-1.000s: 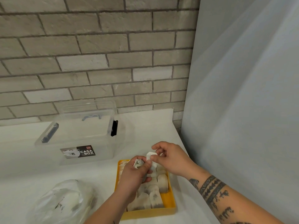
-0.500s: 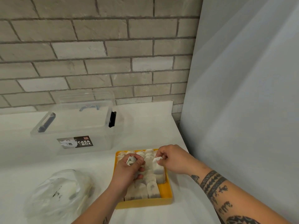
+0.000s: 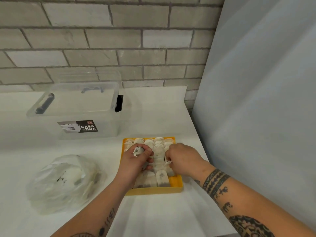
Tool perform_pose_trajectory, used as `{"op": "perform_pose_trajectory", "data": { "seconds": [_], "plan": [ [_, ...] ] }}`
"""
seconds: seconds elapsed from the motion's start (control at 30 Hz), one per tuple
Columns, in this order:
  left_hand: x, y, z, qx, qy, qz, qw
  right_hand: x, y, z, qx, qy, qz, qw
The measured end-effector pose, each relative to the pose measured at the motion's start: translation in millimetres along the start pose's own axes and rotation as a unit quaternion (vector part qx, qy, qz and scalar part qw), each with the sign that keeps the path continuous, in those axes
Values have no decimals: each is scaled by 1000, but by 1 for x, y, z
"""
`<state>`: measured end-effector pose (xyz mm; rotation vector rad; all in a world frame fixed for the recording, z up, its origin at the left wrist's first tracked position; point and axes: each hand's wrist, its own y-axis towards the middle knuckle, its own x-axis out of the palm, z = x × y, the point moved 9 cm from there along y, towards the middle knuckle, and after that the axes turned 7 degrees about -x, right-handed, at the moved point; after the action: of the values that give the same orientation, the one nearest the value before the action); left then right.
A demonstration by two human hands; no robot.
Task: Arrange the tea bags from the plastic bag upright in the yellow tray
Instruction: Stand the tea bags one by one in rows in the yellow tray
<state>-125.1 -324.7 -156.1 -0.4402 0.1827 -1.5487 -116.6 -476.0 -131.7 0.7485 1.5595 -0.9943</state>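
Note:
The yellow tray (image 3: 154, 190) lies on the white table, filled with rows of upright tea bags (image 3: 158, 152). Over the tray's left part my left hand (image 3: 136, 161) grips a bunch of tea bags (image 3: 137, 150), their tops sticking out of the fist. Over the tray's right side my right hand (image 3: 183, 159) pinches one tea bag (image 3: 168, 163) down among the standing ones. The clear plastic bag (image 3: 64, 182), crumpled and holding more tea bags, sits to the left of the tray.
A clear lidded storage box (image 3: 77, 110) labelled CASA BOX stands behind the tray to the left, near the brick wall. A pale panel (image 3: 256, 100) rises along the table's right edge.
Both hands have dropped from above the tray down onto it. The right hand has lowered its tea bag into the right-hand rows. The camera has tilted lower.

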Motion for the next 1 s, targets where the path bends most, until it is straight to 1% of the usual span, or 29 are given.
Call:
{"op": "perform_pose_trajectory", "data": {
  "seconds": [0.1,0.33,0.43,0.5,0.6,0.73,0.9,1.0],
  "plan": [
    [-1,1,-1,-3,-20,-7,1000,2,0,1,24,-10,16,1000],
    [-13,3,4,19,8,-8,1000,-2,-9,1,69,28,95,993],
    [-18,0,7,32,29,-12,999,-1,-14,-3,86,34,96,991],
    [-20,-3,5,33,38,-21,999,3,-16,-1,116,43,92,988],
    [-24,-3,3,25,38,-21,999,6,-15,0,147,93,104,979],
    [-28,-2,4,21,29,-18,999,7,-13,-3,155,148,122,969],
    [-27,-5,4,15,37,-25,999,8,-14,-1,164,167,127,964],
    [-26,-6,5,11,24,-39,999,10,-14,1,166,185,134,959]
  ]
}}
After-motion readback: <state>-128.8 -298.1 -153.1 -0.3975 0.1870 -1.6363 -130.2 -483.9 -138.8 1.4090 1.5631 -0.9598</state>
